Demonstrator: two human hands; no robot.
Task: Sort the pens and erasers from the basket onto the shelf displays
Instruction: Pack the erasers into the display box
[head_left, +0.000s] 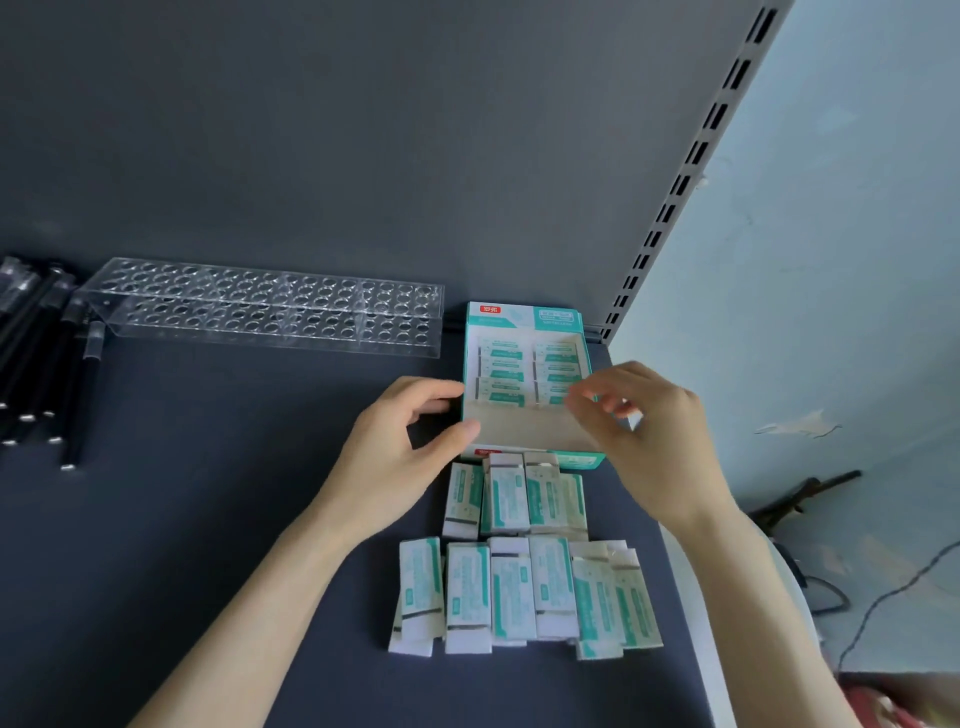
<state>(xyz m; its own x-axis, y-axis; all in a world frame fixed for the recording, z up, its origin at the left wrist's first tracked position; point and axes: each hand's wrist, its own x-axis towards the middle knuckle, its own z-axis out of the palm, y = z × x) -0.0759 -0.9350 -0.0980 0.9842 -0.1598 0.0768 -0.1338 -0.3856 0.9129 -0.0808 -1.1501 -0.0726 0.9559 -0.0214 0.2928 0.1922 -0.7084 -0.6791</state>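
Two bare forearms reach from the near edge across a dark shelf (208, 519) towards its right end. The left hand (410, 441) grips the box (524, 317) at its near left corner, fingers curled against the left wall and the thumb laid along the near edge. The right hand (644, 431) hovers over the box's right side, palm down, wrist raised. Its fingers are bent together and blurred, so I cannot tell whether they pinch anything.

A clear plastic rack (270, 312) full of round holes stands along the back panel, left of the box. Black pens (36, 364) lie loose at the far left, just beside the rack's end.

The box is teal and white cardboard with a red logo on its raised back flap. It sits open-topped at the far right of the shelf. Its near half shows bare brown floor.

Loose erasers (519, 592) in white and teal sleeves lie flat in two rough rows near the person, the farther row touching the box's front. More erasers (501, 376) are packed in two columns in the far half of the box.
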